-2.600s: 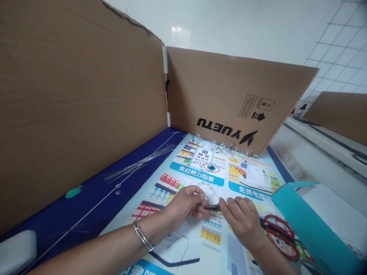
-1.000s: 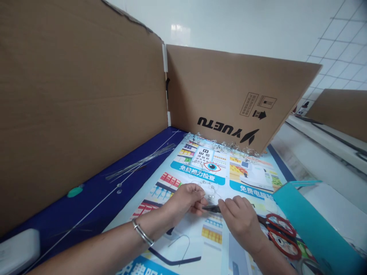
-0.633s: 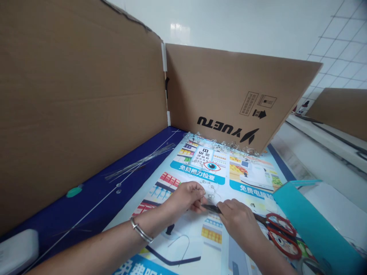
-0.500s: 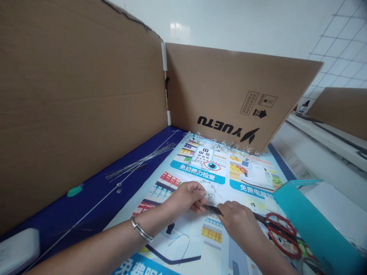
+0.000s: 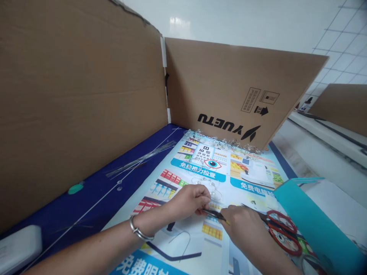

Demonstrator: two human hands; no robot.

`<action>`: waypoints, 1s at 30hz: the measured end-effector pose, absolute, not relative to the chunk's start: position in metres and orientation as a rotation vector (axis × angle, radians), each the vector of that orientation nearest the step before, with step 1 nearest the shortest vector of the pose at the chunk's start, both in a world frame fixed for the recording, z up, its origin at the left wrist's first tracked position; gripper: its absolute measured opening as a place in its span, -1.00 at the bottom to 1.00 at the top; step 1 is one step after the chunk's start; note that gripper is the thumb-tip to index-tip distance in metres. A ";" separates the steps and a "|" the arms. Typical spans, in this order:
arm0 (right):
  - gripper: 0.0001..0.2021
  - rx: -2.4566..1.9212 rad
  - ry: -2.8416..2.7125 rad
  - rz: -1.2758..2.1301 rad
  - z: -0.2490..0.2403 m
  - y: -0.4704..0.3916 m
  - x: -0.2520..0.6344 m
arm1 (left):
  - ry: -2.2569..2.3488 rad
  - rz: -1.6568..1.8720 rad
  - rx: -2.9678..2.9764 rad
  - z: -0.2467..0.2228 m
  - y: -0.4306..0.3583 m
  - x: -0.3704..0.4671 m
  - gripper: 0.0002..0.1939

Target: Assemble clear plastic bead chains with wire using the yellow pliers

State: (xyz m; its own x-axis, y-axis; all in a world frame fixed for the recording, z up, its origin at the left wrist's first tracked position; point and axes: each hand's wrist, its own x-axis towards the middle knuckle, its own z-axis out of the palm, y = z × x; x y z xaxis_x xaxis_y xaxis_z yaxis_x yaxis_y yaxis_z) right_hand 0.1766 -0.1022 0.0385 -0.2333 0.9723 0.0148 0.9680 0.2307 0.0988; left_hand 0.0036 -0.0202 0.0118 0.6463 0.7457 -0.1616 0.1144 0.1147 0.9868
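Observation:
My right hand (image 5: 242,225) is closed around pliers (image 5: 213,214) with dark jaws and a bit of yellow on the handle. Their jaws point left and reach the fingertips of my left hand (image 5: 196,198). That hand is pinched shut; whatever is between its fingers is too small and covered to make out. Just beyond my left fingertips are clear beads on thin, looped wire (image 5: 212,187); whether they join what I pinch I cannot tell. A bent piece of wire (image 5: 187,246) lies on the printed sheet (image 5: 212,252) below my hands.
Red-handled scissors (image 5: 283,233) lie right of my right hand, beside a turquoise box (image 5: 318,221). Straight wires (image 5: 143,158) lie on the blue cloth (image 5: 114,198). Beaded wire pieces (image 5: 229,145) line the foot of the cardboard wall (image 5: 229,84). A white case (image 5: 21,244) is at lower left.
Both hands have shifted slightly down and to the right, with the pliers still at my left fingertips. The left fingers have drawn closer together. The view has tilted a little.

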 end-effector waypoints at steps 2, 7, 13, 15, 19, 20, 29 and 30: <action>-0.91 1.924 2.402 0.081 0.041 -0.102 0.177 | 0.761 0.536 1.407 0.012 -0.020 0.004 -0.87; -0.89 1.930 2.387 0.032 0.044 -0.100 0.178 | 0.735 0.536 1.400 0.013 -0.018 0.002 -0.84; -0.88 1.965 2.458 0.100 0.045 -0.098 0.181 | 0.712 0.504 1.275 0.024 -0.012 -0.005 -0.70; -0.88 1.957 2.476 0.098 0.044 -0.097 0.182 | 0.692 0.482 1.227 0.026 -0.010 -0.007 -0.67; -0.88 1.956 2.489 0.016 0.040 -0.096 0.182 | 0.678 0.460 1.202 0.026 -0.009 -0.008 -0.67; -0.88 1.960 2.486 0.000 0.038 -0.095 0.182 | 0.674 0.464 1.206 0.026 -0.009 -0.008 -0.68; -0.91 1.996 2.494 -0.005 0.029 -0.091 0.187 | 0.689 0.440 1.272 0.024 -0.003 -0.012 -0.66; -0.91 2.005 2.494 -0.012 0.029 -0.091 0.187 | 0.676 0.446 1.275 0.023 -0.002 -0.013 -0.66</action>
State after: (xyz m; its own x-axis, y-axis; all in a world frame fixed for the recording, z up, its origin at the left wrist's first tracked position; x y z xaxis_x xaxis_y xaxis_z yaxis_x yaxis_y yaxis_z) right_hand 0.1870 -0.0912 0.0286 -0.2137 0.9760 0.0408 0.9756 0.2154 -0.0424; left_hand -0.0125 -0.0015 0.0234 0.7297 0.6498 -0.2128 0.0603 0.2489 0.9666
